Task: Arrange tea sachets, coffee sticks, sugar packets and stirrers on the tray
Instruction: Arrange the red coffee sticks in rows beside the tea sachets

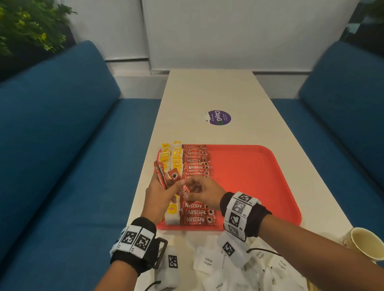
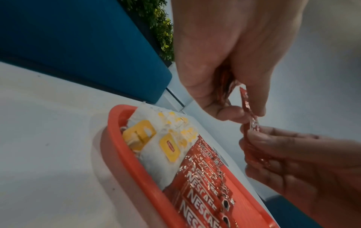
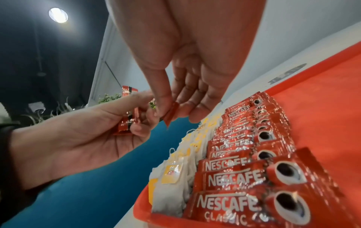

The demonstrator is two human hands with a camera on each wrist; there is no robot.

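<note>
A red tray [image 1: 256, 177] lies on the white table. Yellow-tagged tea sachets [image 1: 168, 160] line its left edge, with a column of red Nescafe coffee sticks [image 1: 195, 165] beside them. My left hand [image 1: 166, 185] hovers over the tea sachets and grips a small bunch of coffee sticks [image 1: 161, 176]. My right hand [image 1: 192, 184] pinches one coffee stick [image 1: 185, 190] right at the left fingertips. In the wrist views this single stick [image 2: 252, 123] [image 3: 171, 114] runs between both hands. White sugar packets [image 1: 208, 261] lie loose on the table in front of the tray.
A paper cup [image 1: 368, 244] stands at the near right table edge. A purple round sticker [image 1: 219, 117] marks the table beyond the tray. Blue sofas [image 1: 52, 154] flank the table on both sides. The tray's right half [image 1: 267, 185] is bare red.
</note>
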